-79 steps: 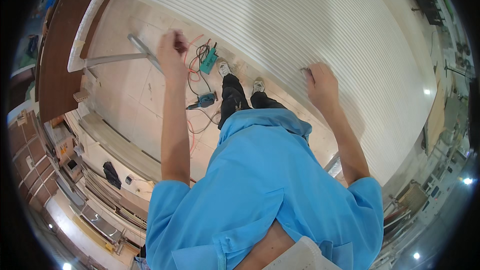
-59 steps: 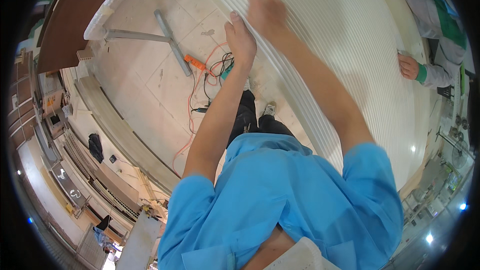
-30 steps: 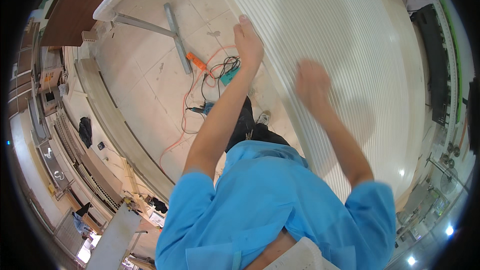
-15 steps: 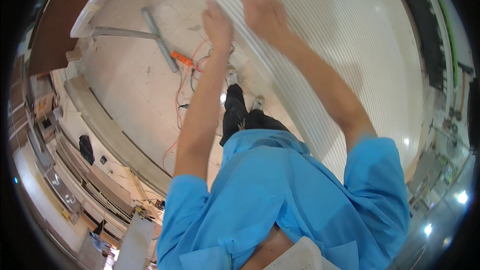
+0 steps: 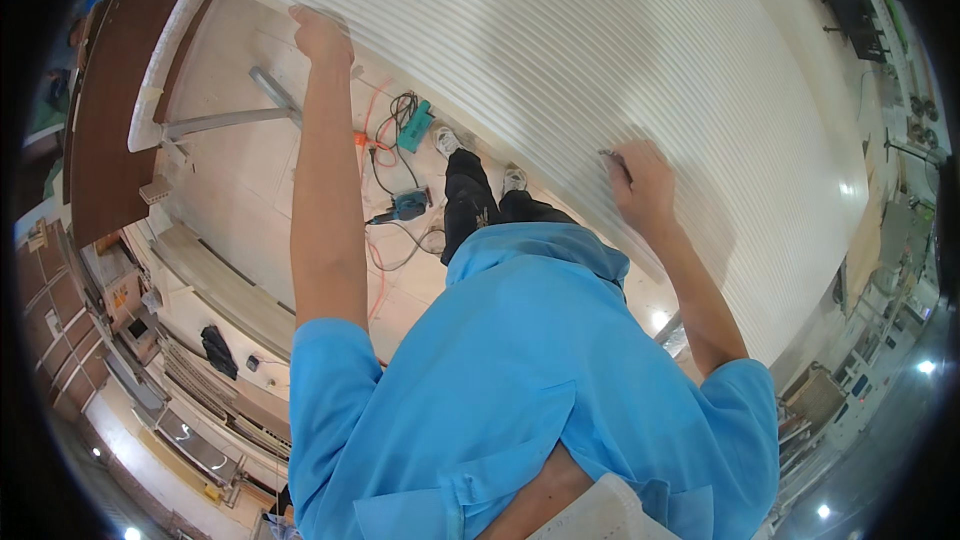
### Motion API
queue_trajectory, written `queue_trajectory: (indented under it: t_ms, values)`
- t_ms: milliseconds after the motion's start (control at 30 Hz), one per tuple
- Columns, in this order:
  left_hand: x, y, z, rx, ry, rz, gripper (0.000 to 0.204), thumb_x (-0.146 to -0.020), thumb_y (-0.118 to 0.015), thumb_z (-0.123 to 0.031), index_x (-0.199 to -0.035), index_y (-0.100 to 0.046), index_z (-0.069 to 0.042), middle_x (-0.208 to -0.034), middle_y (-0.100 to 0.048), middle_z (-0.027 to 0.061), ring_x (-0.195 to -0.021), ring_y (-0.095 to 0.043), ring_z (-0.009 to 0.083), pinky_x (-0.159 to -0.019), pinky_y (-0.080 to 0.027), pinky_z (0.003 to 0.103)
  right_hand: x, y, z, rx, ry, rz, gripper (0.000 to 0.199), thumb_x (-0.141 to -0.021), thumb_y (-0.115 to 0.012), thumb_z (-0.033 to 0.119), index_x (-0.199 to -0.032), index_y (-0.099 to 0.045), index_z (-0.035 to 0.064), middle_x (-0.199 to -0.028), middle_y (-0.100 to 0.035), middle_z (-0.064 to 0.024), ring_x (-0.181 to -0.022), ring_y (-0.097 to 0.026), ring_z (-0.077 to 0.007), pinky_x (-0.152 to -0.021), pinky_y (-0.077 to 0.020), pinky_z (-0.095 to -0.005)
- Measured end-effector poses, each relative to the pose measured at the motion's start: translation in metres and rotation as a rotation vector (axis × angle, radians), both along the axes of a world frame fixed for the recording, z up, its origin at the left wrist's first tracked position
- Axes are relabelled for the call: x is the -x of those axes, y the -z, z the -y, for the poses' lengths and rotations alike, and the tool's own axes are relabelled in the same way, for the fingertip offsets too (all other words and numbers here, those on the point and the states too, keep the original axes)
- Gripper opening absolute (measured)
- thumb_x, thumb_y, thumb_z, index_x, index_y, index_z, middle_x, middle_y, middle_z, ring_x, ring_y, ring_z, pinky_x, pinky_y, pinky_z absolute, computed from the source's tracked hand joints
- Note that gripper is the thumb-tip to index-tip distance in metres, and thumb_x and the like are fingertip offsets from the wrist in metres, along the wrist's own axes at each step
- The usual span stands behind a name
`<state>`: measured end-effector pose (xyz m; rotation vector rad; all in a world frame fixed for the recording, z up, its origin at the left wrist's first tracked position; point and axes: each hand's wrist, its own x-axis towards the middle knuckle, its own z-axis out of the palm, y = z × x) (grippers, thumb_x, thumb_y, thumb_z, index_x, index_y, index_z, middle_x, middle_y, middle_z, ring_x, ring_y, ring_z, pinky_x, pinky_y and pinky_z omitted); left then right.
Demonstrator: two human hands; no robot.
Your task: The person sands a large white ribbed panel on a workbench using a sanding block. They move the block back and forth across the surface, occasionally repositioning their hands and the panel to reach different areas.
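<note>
Head view: at the far left stands a long brown board (image 5: 118, 130), and a black bundle (image 5: 219, 352) lies lower down. Next comes a grey metal leg (image 5: 230, 121) on the pale floor (image 5: 290, 175).

Then the left hand (image 5: 322, 37) is at the near edge of a big white panel with lines (image 5: 580, 70), close to the panel's left corner. Its fingers are bent in by the edge (I cannot tell how tight, or if they grip it).

On the floor below that near edge sits a blue power tool (image 5: 408, 204). Just above it is a green box (image 5: 415, 127), with black cords (image 5: 401, 108) beside it. The person's shoes (image 5: 447, 140) and dark trousers (image 5: 465, 200) come next, then the blue shirt (image 5: 520, 310).

The panel stretches over the top and right side. At its near edge, toward the right, is the right hand (image 5: 642, 180). Those fingers are curled almost closed, and they pinch a small dark thing (image 5: 606, 153) (too tiny to tell what).
</note>
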<state>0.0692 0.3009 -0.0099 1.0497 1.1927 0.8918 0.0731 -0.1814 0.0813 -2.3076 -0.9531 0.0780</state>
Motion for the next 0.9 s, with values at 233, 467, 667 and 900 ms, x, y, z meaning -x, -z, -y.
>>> queue_trajectory:
  t_ms: [233, 467, 667, 900]
  values:
    - [0.003, 0.005, -0.002, -0.028, 0.008, -0.002, 0.077, -0.106, -0.038, -0.055, -0.118, -0.057, 0.018, -0.115, -0.066, 0.0221, -0.101, -0.063, 0.0299, -0.087, -0.052, 0.041, -0.008, -0.006, -0.011, 0.112, -0.057, 0.163, 0.008, -0.087, -0.067, 0.006, -0.090, -0.060, 0.0037, -0.082, -0.059, -0.0134, -0.078, -0.059, -0.0343, -0.066, -0.0472, -0.0465]
    - [0.002, 0.003, 0.016, -0.118, -0.048, -0.194, 0.073, -0.106, -0.036, -0.056, -0.095, -0.059, 0.013, -0.092, -0.064, 0.0244, -0.087, -0.062, 0.0316, -0.082, -0.050, 0.042, -0.042, 0.017, -0.159, 0.022, -0.206, 0.307, 0.010, -0.083, -0.067, 0.009, -0.087, -0.059, 0.0052, -0.085, -0.061, -0.0133, -0.083, -0.062, -0.0323, -0.068, -0.0519, -0.0444]
    - [0.000, -0.012, 0.028, -0.025, -0.056, -0.126, 0.067, -0.107, -0.037, -0.053, -0.105, -0.051, 0.013, -0.105, -0.062, 0.0269, -0.094, -0.058, 0.0301, -0.088, -0.048, 0.040, -0.101, 0.051, -0.421, -0.073, -0.310, 0.309, 0.017, -0.080, -0.060, 0.010, -0.095, -0.064, 0.0048, -0.100, -0.070, -0.0156, -0.099, -0.066, -0.0352, -0.082, -0.0545, -0.0493]
    - [0.001, -0.012, 0.031, 0.005, -0.054, -0.084, 0.065, -0.108, -0.039, -0.051, -0.100, -0.052, 0.013, -0.097, -0.063, 0.0260, -0.091, -0.058, 0.0295, -0.087, -0.047, 0.040, -0.132, 0.035, -0.578, -0.100, -0.409, 0.290, 0.015, -0.086, -0.053, 0.006, -0.094, -0.063, -0.0024, -0.095, -0.068, -0.0257, -0.088, -0.067, -0.0428, -0.082, -0.0539, -0.0518]
